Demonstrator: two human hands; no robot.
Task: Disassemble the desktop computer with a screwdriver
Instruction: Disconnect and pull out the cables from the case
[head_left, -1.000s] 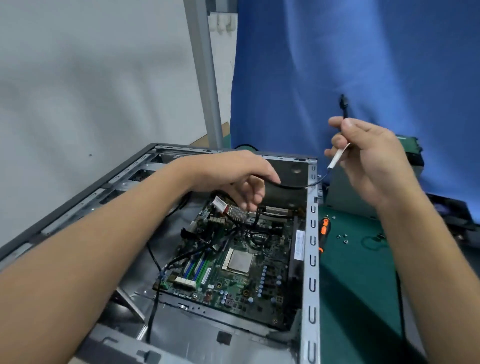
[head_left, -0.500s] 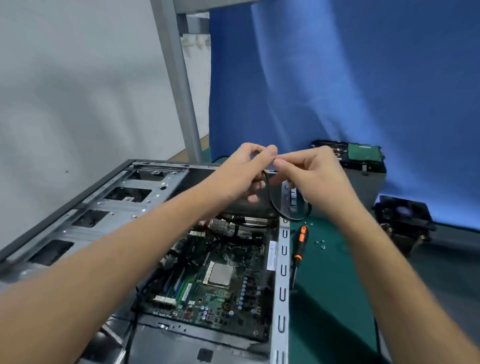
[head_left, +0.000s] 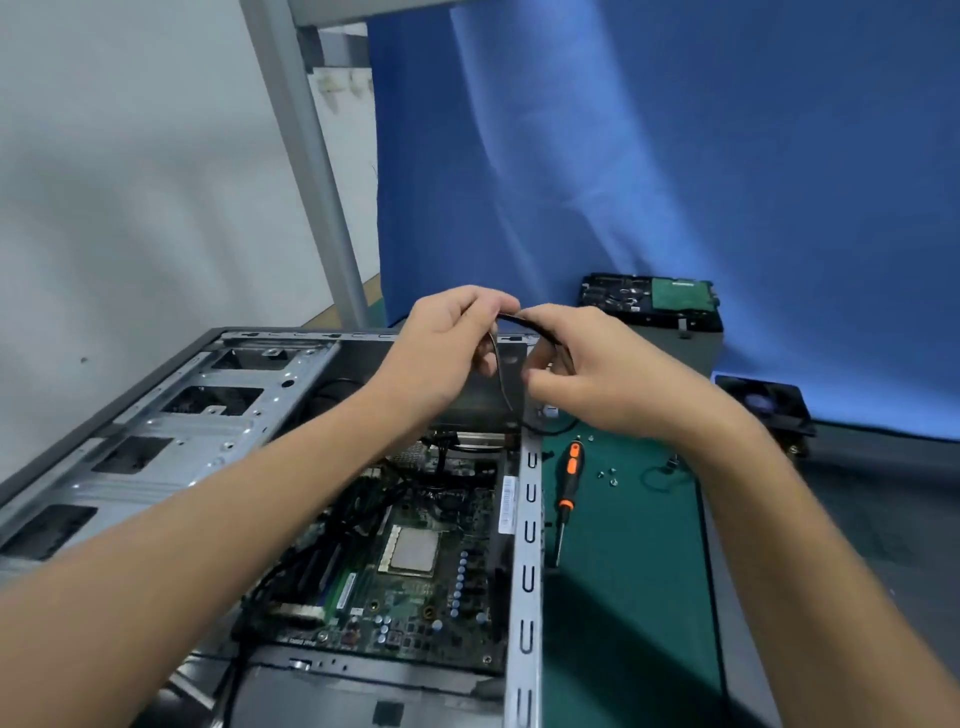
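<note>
The open computer case lies on its side with the green motherboard exposed inside. Above the case's far right corner my left hand and my right hand meet, both pinching a thin black cable. The cable loops down between them towards the case edge. An orange-and-black screwdriver lies on the green mat just right of the case wall, untouched.
Several loose screws lie on the mat beside the screwdriver. A removed hard drive sits on a grey box at the back right, with a black fan further right. A blue curtain hangs behind; a metal post stands at the back.
My right hand came down from its raised position and my left hand rose out of the case; both now meet on the cable. The camera view shifted up and right.
</note>
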